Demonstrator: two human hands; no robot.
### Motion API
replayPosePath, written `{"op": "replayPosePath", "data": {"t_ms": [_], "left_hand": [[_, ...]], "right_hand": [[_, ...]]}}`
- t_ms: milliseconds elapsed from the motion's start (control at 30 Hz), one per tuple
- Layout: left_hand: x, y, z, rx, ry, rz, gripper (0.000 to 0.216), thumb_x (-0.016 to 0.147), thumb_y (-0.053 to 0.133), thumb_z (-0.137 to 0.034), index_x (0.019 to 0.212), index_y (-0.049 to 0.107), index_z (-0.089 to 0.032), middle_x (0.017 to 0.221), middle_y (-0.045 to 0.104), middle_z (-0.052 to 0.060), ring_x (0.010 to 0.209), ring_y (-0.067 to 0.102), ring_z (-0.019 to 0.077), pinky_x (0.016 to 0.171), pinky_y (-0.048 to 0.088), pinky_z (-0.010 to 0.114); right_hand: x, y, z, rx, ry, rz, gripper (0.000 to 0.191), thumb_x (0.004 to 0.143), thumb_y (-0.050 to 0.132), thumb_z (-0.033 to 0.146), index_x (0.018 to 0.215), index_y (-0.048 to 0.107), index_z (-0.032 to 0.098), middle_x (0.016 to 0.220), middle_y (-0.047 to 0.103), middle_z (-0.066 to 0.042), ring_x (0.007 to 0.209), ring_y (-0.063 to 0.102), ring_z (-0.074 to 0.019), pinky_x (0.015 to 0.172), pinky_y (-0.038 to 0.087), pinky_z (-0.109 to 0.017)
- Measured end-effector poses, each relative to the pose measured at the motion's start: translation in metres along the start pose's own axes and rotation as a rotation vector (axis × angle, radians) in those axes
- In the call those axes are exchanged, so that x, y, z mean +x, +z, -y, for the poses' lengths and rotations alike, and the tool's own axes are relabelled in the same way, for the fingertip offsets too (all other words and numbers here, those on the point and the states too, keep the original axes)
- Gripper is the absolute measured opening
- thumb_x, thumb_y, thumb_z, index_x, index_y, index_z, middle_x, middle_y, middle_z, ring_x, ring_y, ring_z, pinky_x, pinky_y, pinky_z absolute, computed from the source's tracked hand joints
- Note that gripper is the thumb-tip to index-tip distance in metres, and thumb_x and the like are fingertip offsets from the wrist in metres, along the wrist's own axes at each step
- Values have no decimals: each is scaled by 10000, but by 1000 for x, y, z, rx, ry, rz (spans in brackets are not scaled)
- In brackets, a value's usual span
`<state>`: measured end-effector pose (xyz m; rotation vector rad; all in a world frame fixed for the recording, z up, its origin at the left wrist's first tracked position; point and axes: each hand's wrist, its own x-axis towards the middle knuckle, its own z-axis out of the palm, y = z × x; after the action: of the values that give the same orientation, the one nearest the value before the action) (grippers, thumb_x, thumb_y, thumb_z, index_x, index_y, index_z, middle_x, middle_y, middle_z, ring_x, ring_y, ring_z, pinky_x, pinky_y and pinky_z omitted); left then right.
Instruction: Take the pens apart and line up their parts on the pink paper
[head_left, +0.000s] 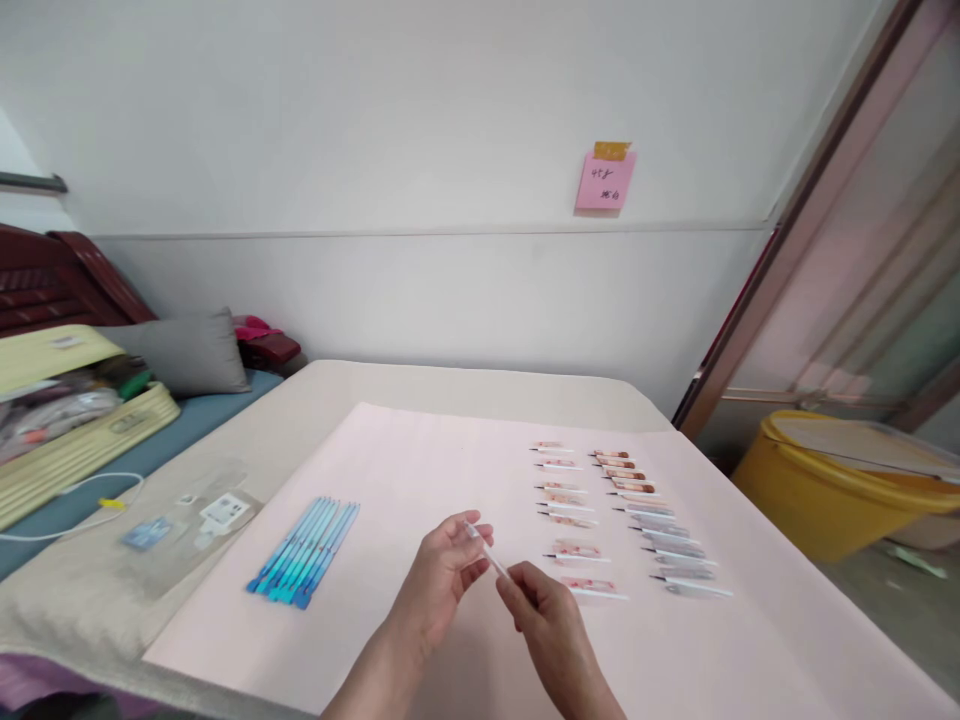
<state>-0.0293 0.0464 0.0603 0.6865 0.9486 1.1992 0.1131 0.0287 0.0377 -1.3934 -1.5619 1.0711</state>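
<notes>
My left hand (442, 572) and my right hand (541, 610) are raised over a pale pink sheet (420, 450) and together pinch a thin clear pen-like stick (489, 553), one hand at each end. Right of my hands, several white pens with patterned caps (577, 520) lie in two neat columns. To the left, a tight bundle of several blue pens (306, 552) rests on the sheet.
A clear plastic bag with small cards (187, 520) lies left of the sheet beside a white cable (90, 500). A yellow open case (67, 420) and grey pillow (187, 350) sit far left. A yellow tub (832, 480) stands on the floor at right. A pink note (604, 180) hangs on the wall.
</notes>
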Motion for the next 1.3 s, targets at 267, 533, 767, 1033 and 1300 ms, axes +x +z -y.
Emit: {"op": "replayPosePath", "data": {"t_ms": [267,533,767,1033,1300], "left_hand": [[4,-3,4,-8,-62,-83,295,686,661,-298,931,596,-147,916,636,101,827,598,167,728,465,273],[3,-2,3,-44,-72,-95,330,702,648,-271,997,571,-145,962,637,123,853,600,173,725,471,270],[3,-2,3,-32,-48,-59,350,703,643,-231,1031,560,-140,957,639,123,881,597,183,783,456,292],[4,-1,7,-131,-99,3,359,658,673,-160,1000,568,-135,991,630,134,908,596,188,815,448,298],[2,-1,5,-42,-76,-77,230,669,660,-354,765,554,-174,865,659,70,720,602,129,703,450,259]], "right_hand": [[-1,-1,2,12,-5,-7,281,792,470,380,586,452,189,514,359,63,513,351,-103,481,263,-220],[-1,0,1,3,-6,2,282,795,470,382,589,447,191,524,357,62,521,358,-106,494,266,-224],[0,-2,1,-9,2,-1,284,794,469,385,587,446,192,515,362,64,516,355,-105,488,262,-221],[0,-1,4,6,-2,-16,304,790,473,403,578,465,185,512,369,58,510,358,-106,480,270,-225],[-1,-1,3,89,9,12,339,786,486,404,1022,617,198,542,430,48,523,408,-124,521,337,-229]]}}
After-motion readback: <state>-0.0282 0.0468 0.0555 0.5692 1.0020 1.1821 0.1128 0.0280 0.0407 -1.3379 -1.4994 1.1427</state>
